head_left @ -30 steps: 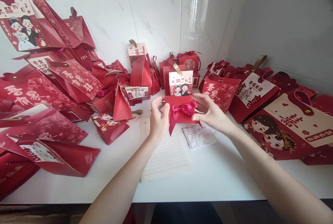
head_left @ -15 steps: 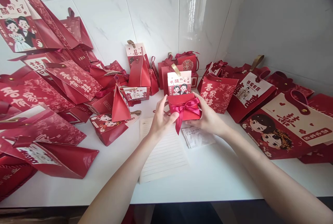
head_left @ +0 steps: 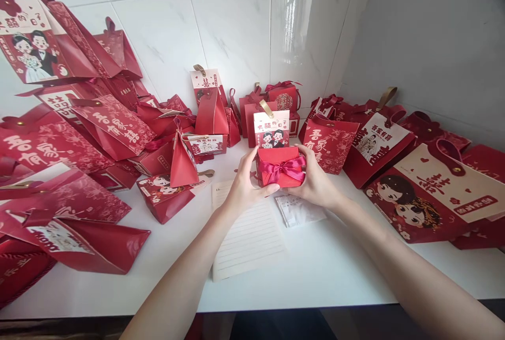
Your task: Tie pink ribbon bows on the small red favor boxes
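Observation:
Between my two hands is a small red gift box [head_left: 278, 157] with a dark pink satin ribbon bow [head_left: 284, 170] across its front. My left hand [head_left: 245, 185] grips the box's left side, its thumb along the lower front edge. On the opposite side, my right hand [head_left: 315, 179] is closed around the box, with some fingers hidden behind or under it. The box is held above the white table, over the top of a lined paper sheet [head_left: 248, 240]. Just behind it stands a red and cream box with a cartoon couple [head_left: 271, 121].
A clear packet [head_left: 300, 211] lies below my right hand. Red boxes are piled high at the left [head_left: 114, 124]. More stand along the tiled wall [head_left: 232, 29] and at the right, including a large cartoon-couple box [head_left: 426, 198]. The white table's front edge [head_left: 300, 303] is near me.
The box has tilted so its front and bow face me more squarely, and the ribbon tail no longer hangs down. My left thumb has moved from the bow to the lower edge.

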Tool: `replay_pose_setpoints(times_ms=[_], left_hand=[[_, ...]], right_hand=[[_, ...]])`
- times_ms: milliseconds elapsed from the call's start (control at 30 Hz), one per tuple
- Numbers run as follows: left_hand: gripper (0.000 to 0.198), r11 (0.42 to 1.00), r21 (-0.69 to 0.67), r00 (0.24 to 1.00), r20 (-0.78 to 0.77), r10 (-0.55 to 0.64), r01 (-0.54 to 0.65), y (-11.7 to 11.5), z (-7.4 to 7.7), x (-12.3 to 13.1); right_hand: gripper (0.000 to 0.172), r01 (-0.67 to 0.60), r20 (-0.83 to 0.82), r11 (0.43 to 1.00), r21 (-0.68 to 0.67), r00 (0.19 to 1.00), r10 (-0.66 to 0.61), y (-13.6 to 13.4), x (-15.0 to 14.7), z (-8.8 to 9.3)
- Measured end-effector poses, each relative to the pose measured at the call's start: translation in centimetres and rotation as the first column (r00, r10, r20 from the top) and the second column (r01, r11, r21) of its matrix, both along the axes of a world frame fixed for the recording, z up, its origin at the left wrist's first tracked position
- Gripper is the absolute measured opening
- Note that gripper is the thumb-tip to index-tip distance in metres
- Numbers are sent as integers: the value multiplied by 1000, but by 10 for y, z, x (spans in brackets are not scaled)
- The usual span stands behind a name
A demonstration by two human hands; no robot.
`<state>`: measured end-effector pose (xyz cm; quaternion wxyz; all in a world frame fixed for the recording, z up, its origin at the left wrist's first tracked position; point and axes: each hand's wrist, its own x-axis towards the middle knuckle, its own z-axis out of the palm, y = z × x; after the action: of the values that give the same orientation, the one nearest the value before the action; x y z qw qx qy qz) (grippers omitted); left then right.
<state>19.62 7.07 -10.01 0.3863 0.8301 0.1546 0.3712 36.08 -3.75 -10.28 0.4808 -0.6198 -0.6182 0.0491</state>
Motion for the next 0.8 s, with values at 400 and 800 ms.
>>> replay_pose_setpoints(times_ms=[400,800], left_hand=[[118,999,-25,997,-75,-34,33,9,-10,1],[105,984,-157,994,-57,-99,89,8,0,-3]], right_hand=[[97,-106,-55,988,-117,993,100,-7,3,8],[97,-163,-8,979,-120,987,163,-6,9,9]])
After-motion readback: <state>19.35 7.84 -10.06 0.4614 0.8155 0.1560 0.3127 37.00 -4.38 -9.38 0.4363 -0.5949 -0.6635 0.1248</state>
